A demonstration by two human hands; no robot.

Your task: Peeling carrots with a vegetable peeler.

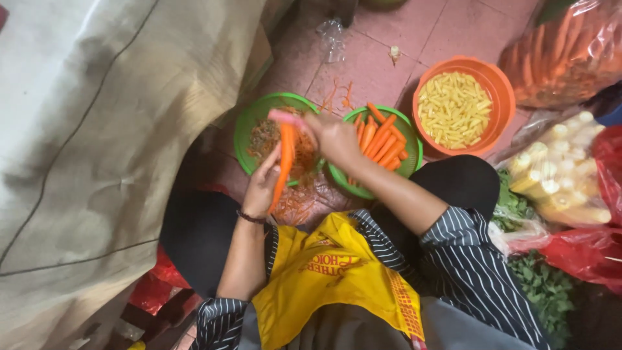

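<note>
My left hand [261,188] holds a long orange carrot [285,159] upright over a green bowl [249,123] filled with carrot peelings. My right hand [334,136] grips a pink-handled peeler [285,118] pressed against the carrot's upper end. Just right of it, a second green bowl [409,144] holds several peeled carrots [382,139]. An orange bowl [499,91] further right is full of pale yellow cut pieces [455,109].
A large beige sack [97,142] fills the left side. Clear bags of carrots [567,55] and pale baby corn [564,172] lie at right, with red bags [586,253] and leafy greens [544,288] below. Pink tiled floor [414,29] lies beyond.
</note>
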